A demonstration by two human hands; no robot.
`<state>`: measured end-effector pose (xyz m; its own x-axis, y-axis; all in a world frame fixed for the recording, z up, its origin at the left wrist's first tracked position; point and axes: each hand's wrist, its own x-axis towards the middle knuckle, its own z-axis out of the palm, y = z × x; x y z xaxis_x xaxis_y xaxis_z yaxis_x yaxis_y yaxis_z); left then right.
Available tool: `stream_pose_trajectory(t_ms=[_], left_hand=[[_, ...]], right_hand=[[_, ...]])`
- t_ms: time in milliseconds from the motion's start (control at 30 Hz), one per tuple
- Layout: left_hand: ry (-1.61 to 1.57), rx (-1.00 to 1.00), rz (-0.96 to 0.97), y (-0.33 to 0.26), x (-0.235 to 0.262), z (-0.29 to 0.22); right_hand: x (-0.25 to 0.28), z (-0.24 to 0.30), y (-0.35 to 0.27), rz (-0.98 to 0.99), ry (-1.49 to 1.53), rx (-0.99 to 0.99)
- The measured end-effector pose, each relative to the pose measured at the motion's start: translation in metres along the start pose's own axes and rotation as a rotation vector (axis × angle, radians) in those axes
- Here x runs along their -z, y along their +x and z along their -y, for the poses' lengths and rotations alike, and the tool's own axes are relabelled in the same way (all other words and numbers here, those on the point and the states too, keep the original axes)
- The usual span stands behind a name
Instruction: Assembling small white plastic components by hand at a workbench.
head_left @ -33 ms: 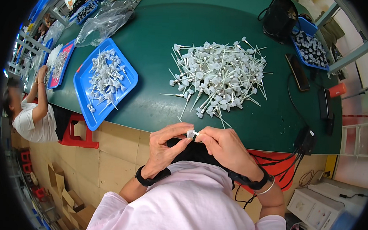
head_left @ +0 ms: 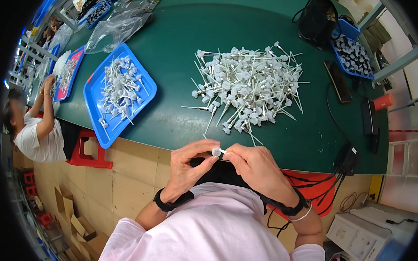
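Just over the table's near edge, my left hand [head_left: 189,166] pinches a small white pump head [head_left: 216,151] between thumb and fingertips. My right hand [head_left: 258,167] is closed on the white stem sticking out of the same piece, its fingertips close to the left ones. Most of the stem is hidden in the right fingers. Beyond my hands lies a big loose pile of white pump heads [head_left: 249,90] with thin pale tubes. To the left, a blue tray [head_left: 94,89] holds more of the same pieces.
A clear plastic bag [head_left: 117,29] lies at the far left of the green table [head_left: 170,48]. On the right are a phone [head_left: 337,82], a black bag [head_left: 316,20], cables and a tray of dark-and-white parts [head_left: 352,55]. A co-worker [head_left: 41,131] sits at the left.
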<state>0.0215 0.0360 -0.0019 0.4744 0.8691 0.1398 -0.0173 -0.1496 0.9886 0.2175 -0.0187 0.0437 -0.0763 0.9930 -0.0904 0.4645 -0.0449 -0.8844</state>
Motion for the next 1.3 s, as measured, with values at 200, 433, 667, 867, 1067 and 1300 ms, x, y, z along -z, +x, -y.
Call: stream_pose_trajectory(t_ms=[200,433,667,867,1067,1300], left_hand=[[-0.276,0.235,-0.013,-0.002,0.001,-0.004],[-0.381,0.316,-0.044,0.003,-0.001,-0.012],[-0.462,0.329,-0.062,0.003,0.000,-0.010],[-0.450,0.329,-0.083,0.001,0.000,-0.008],[-0.453,0.356,-0.085,0.002,0.003,-0.009],[-0.462,0.279,-0.039,0.002,0.007,0.000]], right_hand=[[0.006,0.012,-0.008,-0.090,-0.144,0.071],[-0.007,0.008,-0.009,-0.187,-0.083,0.153],[-0.005,0.019,-0.012,-0.180,-0.227,0.134],[-0.012,0.015,-0.011,-0.186,-0.246,0.149],[-0.014,0.014,-0.008,-0.191,-0.206,0.191],[-0.013,0.019,-0.007,-0.152,-0.295,0.157]])
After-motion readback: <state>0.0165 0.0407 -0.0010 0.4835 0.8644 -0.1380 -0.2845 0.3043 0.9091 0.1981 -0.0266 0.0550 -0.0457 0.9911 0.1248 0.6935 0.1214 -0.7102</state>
